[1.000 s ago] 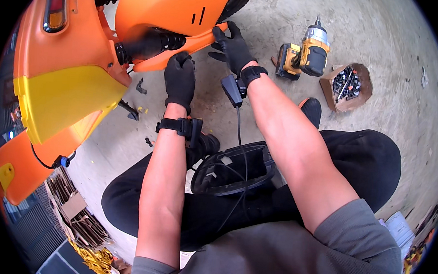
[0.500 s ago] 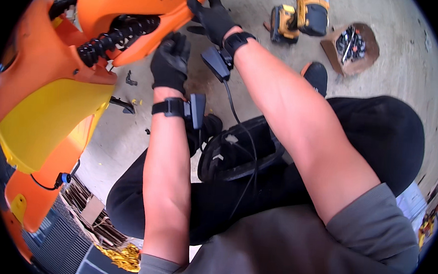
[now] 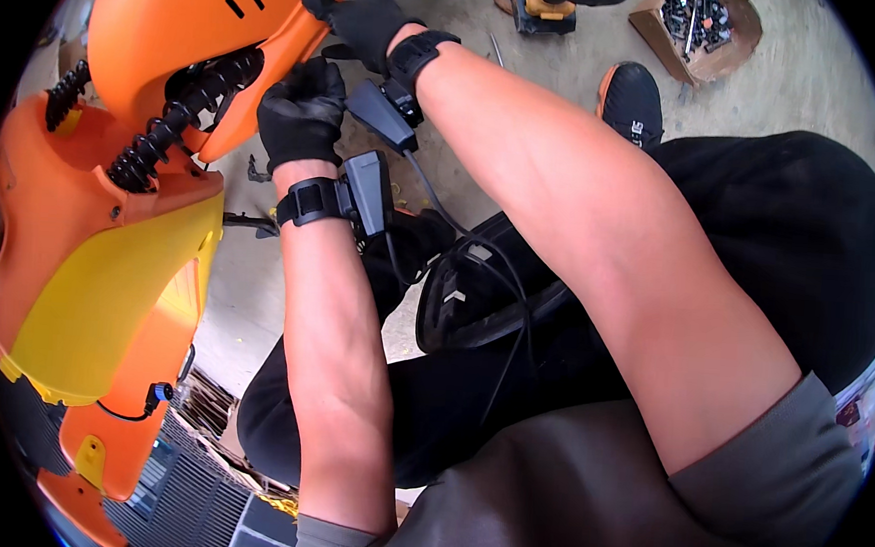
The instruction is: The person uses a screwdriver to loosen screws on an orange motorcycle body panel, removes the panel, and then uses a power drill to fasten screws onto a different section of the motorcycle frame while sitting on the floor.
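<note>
Orange panel (image 3: 187, 33): held up at upper left, above a larger orange and yellow body (image 3: 86, 282) that fills the left rim. Top edge of the panel is cut off by the frame. A black ribbed hose (image 3: 166, 132) runs through the gap between panel and body; its ends are hidden behind the plastic.

Right hand (image 3: 368, 19), in a black glove, grasps the panel's right edge from above; fingertips are partly cut off at the top. Left hand (image 3: 302, 115), also gloved, is curled closed against the panel's lower edge. Whether it pinches the edge or a small part there cannot be told: the fingers hide the contact.

Each wrist carries a strap with a black device (image 3: 367, 189); cables run from these down to the lap.

A black curved object (image 3: 476, 301) rests on the lap, partly covered by the right forearm; its kind is unclear.

On the concrete floor (image 3: 571, 56) at top: a yellow power tool (image 3: 549, 0), mostly cut off, and a cardboard box (image 3: 698, 29) of small dark hardware, too small to identify. A black shoe (image 3: 630, 100) lies just below them.
</note>
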Available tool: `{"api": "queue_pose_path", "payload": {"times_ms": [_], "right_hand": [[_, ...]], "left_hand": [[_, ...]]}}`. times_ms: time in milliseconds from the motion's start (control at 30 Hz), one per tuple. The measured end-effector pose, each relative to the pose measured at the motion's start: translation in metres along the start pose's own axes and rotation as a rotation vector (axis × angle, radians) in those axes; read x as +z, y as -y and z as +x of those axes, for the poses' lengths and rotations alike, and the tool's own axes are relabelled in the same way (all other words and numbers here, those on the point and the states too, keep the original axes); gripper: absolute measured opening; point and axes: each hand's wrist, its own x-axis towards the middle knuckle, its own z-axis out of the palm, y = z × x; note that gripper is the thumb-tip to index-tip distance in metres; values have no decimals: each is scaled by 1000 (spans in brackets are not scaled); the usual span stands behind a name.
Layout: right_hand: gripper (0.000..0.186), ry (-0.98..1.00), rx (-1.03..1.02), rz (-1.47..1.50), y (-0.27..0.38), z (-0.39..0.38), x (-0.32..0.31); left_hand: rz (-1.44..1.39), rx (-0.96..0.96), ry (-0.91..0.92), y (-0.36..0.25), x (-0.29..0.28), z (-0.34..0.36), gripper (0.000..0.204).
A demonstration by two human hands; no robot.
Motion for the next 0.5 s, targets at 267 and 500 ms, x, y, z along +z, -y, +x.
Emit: {"api": "queue_pose_path", "payload": {"times_ms": [267,500], "right_hand": [[76,-34,42,69,0,6,12],[79,-25,91,132,29,-14,-6]], "left_hand": [[-157,-89,-99,0,-6,5,26],[-174,-44,-82,-14,-1,3,25]]}}
